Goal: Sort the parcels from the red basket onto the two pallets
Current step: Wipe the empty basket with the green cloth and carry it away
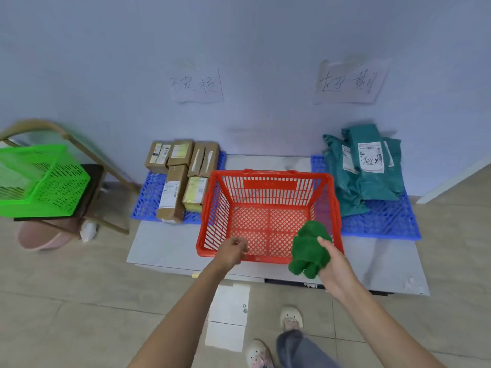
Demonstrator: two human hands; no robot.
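The red basket (268, 192) stands on a grey board between two blue pallets, with nothing inside it. Several cardboard boxes (183, 171) lie on the left pallet (148, 195). A heap of teal mailer bags (364, 166) covers the right pallet (382, 221). My right hand (336, 264) grips a green fuzzy cloth (309, 248) over the basket's near right corner. My left hand (233, 251) hovers at the basket's near rim with its fingers curled, holding nothing.
A green basket (39, 181) sits on a wooden chair (87, 166) at the left, a pink tub (42, 235) under it. Two handwritten paper signs (196, 85) hang on the wall above the pallets. White paper sheets (228, 314) lie on the tiled floor by my feet.
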